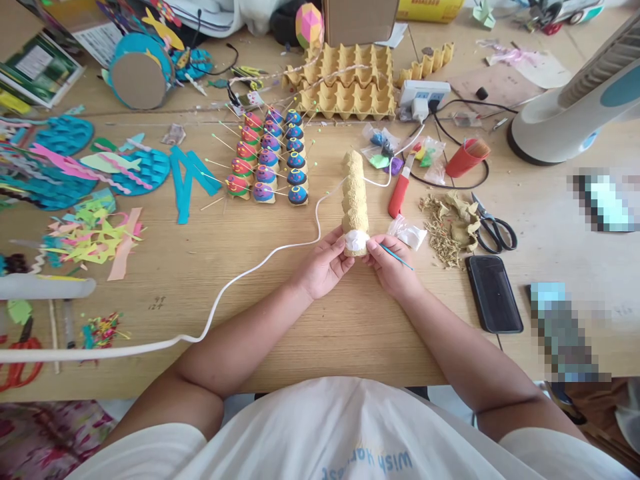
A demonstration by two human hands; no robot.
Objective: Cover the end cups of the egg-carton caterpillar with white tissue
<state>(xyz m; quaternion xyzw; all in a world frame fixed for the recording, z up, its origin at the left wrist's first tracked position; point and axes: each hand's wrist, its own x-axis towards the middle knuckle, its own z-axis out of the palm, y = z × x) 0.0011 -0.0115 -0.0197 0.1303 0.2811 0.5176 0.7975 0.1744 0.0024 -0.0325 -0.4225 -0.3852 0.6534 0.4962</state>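
A tan egg-carton strip [355, 190] of several bumps points away from me at the middle of the table. White clay [357, 240] covers its nearest bump. My left hand [325, 265] grips the strip's near end from the left, thumb against the white bump. At the right side of that end is my right hand [393, 265], its fingers closed around a thin blue tool [397, 257] and touching the white clay. A packet of white clay [411, 235] lies just beyond my right hand.
Painted carton strips [269, 157] stand ahead left, with thin sticks protruding. A white cable [217, 300] crosses the table by my left arm. Rightward are a red knife [399, 195], carton scraps [450, 230], scissors [495, 230] and a phone [494, 294]. A carton tray [345, 83] lies at the back.
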